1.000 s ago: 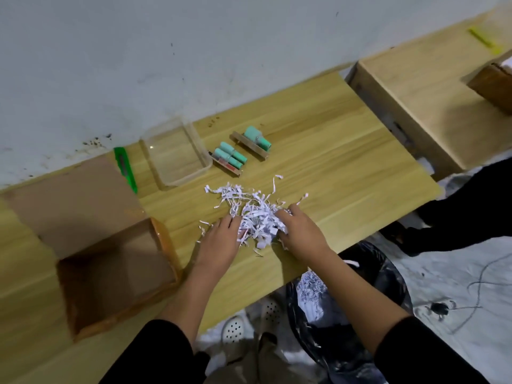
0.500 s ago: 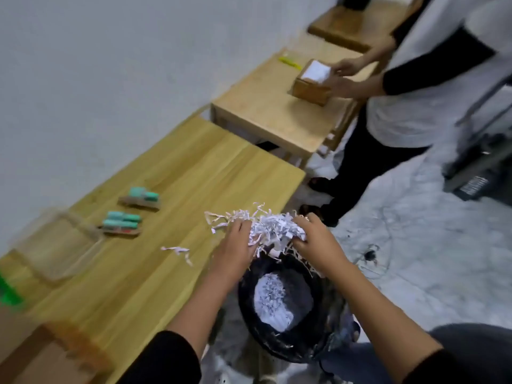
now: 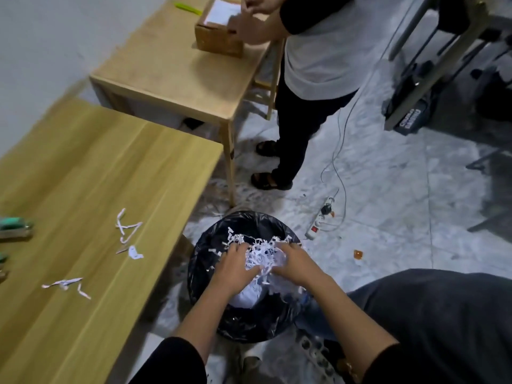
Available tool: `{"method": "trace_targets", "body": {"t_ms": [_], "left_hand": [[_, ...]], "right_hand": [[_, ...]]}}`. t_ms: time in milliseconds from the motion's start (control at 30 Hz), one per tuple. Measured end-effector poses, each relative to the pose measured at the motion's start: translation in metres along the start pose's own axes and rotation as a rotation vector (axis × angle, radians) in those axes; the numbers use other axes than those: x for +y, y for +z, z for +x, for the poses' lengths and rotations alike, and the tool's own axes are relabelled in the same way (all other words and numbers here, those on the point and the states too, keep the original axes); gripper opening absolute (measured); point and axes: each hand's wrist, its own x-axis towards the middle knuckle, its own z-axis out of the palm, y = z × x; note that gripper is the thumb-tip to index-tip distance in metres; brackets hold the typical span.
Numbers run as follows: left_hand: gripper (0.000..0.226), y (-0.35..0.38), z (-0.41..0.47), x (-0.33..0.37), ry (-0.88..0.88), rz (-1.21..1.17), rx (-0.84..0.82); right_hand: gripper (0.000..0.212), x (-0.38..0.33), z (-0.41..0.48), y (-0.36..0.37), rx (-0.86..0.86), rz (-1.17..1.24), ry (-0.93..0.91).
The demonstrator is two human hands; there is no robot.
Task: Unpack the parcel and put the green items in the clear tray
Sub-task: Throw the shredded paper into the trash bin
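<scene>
My left hand [image 3: 234, 268] and my right hand [image 3: 293, 263] together clutch a bundle of white shredded paper [image 3: 260, 257] over the mouth of a bin lined with a black bag [image 3: 202, 261]. More white shreds lie inside the bin below. At the far left edge of the wooden table [image 3: 83, 167], a green item on a wooden strip [image 3: 13, 224] is partly cut off. A few loose paper strips [image 3: 126, 227] lie on the table. The clear tray and the parcel box are out of view.
Another person [image 3: 310, 65] stands at a second small table [image 3: 177, 70], handling a cardboard box [image 3: 219, 37]. A power strip [image 3: 320, 221] and cables lie on the floor right of the bin. My knee in dark trousers [image 3: 429, 314] is at the lower right.
My hands scooped the shredded paper off the table, carried it right and lowered it into the bin's mouth. The view swung right, so the tray and box left the frame.
</scene>
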Motion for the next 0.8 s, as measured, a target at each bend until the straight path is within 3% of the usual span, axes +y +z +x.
{"method": "trace_targets", "body": {"t_ms": [367, 600, 700, 800], "left_hand": [[0.035, -0.009, -0.011, -0.005, 0.112, -0.026, 0.038], [0.026, -0.089, -0.055, -0.039, 0.146, -0.258, 0.508], [0.031, -0.114, -0.084, -0.084, 0.038, -0.36, 0.77], [0.036, -0.115, -0.126, -0.138, -0.18, -0.393, 0.974]], "right_hand": [[0.058, -0.018, -0.001, 0.0, 0.022, -0.016, -0.08], [0.041, -0.11, -0.002, -0.009, 0.211, 0.052, -0.392], [0.041, -0.159, 0.005, 0.009, 0.162, 0.006, -0.549], [0.047, -0.202, 0.019, 0.038, 0.085, -0.05, -0.655]]}}
